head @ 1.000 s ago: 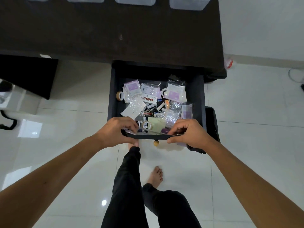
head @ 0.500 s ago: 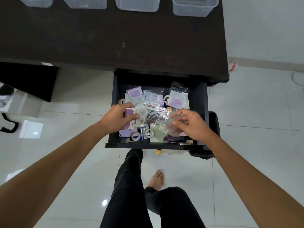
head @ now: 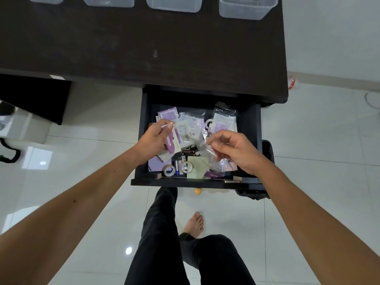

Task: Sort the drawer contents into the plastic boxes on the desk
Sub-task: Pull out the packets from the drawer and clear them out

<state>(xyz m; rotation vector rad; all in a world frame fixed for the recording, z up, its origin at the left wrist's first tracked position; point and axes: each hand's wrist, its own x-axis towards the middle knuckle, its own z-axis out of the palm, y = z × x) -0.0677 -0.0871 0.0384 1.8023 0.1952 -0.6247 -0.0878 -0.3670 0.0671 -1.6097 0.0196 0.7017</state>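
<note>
1. Dark wood desk (head: pixel 144 48) fills the top of my view, with four clear plastic boxes (head: pixel 244 8) lined up along its far edge, cut off by the frame.
2. Below its front edge the black drawer (head: pixel 249 128) stands pulled out, over the white tiled floor (head: pixel 318 161).
3. Inside the drawer lies a jumble of small packets: purple-and-white cards in clear bags at the back, loose plastic wrap in the middle.
4. My left hand (head: pixel 153 139) is inside the drawer on the left, fingers closed around a purple card packet (head: pixel 173 144) lifted off the pile.
5. My right hand (head: pixel 236 150) is over the right side, thumb and fingertips pinched on a crinkled clear plastic bag (head: pixel 207 148).
6. Near the drawer front sits a pale green sticky-note pad (head: pixel 198 167).
7. Just left of it are two tape rolls (head: pixel 168 170), with blue-and-white batteries (head: pixel 177 170) between them.
8. Black batteries (head: pixel 188 152) lie in the middle, just beside my right fingertips.
</note>
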